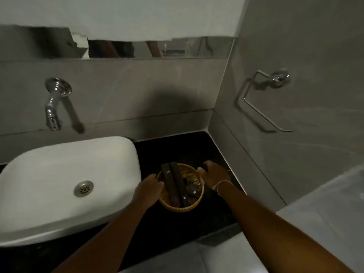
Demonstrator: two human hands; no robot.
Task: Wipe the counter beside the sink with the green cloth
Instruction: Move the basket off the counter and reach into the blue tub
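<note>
A round wicker basket (pixel 178 207) sits on the black counter (pixel 183 146) to the right of the white sink (pixel 65 174). It holds two long dark boxes (pixel 173 186) and a few small dark packets. My left hand (pixel 148 189) grips the basket's left rim. On the opposite rim my right hand (pixel 213 174) does the same, a thin bangle on its wrist. No green cloth is in view.
A chrome tap (pixel 53 103) juts from the tiled wall above the sink. On the right wall hangs a chrome towel ring (pixel 262 103). A mirror strip (pixel 157 49) runs above the tiles. Bare black counter lies behind and in front of the basket.
</note>
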